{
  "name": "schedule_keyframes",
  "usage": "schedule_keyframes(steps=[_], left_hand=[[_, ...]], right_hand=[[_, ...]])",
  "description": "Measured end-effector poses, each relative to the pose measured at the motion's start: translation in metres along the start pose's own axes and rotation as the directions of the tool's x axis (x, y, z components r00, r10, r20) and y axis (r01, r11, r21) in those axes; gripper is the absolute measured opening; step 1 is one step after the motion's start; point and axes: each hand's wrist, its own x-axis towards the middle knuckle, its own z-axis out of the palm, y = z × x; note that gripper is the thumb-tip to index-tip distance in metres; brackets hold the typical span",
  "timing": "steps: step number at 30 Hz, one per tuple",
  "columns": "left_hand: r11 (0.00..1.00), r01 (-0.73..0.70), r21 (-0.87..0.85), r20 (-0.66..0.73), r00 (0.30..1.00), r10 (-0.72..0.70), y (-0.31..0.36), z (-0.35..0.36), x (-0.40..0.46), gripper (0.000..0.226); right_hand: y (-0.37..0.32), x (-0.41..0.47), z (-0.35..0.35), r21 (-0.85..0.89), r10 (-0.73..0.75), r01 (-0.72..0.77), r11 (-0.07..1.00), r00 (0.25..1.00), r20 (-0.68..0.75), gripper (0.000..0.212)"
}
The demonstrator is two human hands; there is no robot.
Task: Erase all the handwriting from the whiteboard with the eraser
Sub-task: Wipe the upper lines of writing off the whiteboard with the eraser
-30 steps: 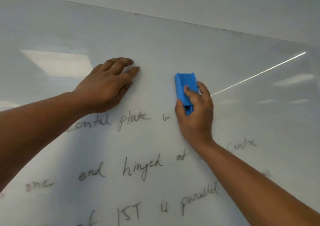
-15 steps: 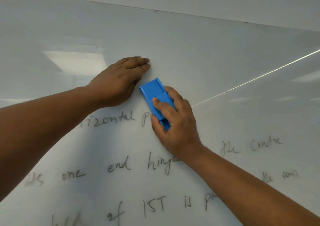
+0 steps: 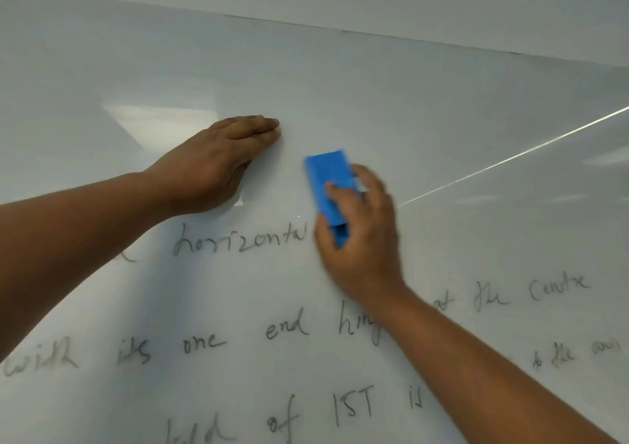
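A glossy whiteboard [image 3: 442,110] fills the view. My right hand [image 3: 360,236] grips a blue eraser [image 3: 326,181] pressed flat on the board, just right of the word "horizontal" [image 3: 238,242]. My left hand [image 3: 221,157] lies flat on the board above that word, fingers together and holding nothing. Below, dark handwriting runs in lines: "with its one end" [image 3: 204,341], "at the centre" [image 3: 531,293], "of IST is" [image 3: 354,409]. My right forearm hides part of those lines.
The board's top edge [image 3: 374,35] meets a pale wall above. The upper half of the board bears no writing. A bright thin reflection streak [image 3: 510,157] crosses the board at the right, and a ceiling light's reflection [image 3: 146,120] shows at the left.
The eraser swept left from the word "plate" to my left hand, then back right. "Plate" and the letters after it are gone. The view has shifted, showing more writing at the left.
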Motion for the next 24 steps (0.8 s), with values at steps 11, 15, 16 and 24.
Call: schedule_keyframes(steps=[11, 15, 16, 24], left_hand=[[1.0, -0.018, -0.011, 0.016, 1.0, 0.018, -0.011, -0.009, -0.016, 0.053], [0.998, -0.052, 0.044, 0.013, 0.999, 0.052, -0.027, -0.019, -0.033, 0.051], [0.998, -0.044, 0.052, 0.006, 0.999, 0.044, -0.033, -0.022, -0.038, 0.052], [0.997, 0.031, 0.07, -0.048, 0.998, -0.028, -0.053, -0.032, -0.057, 0.05]], right_hand=[[-0.021, -0.012, 0.011, 0.038, -0.068, 0.067, 0.997, 0.997, 0.039, 0.038], [-0.001, 0.018, 0.003, -0.001, 0.178, -0.18, 0.984, 0.978, -0.112, 0.039], [-0.008, 0.018, 0.009, 0.003, 0.152, -0.153, 0.988, 0.985, -0.084, 0.041], [-0.023, 0.001, 0.011, 0.102, -0.35, 0.335, 0.937, 0.91, 0.222, 0.036]])
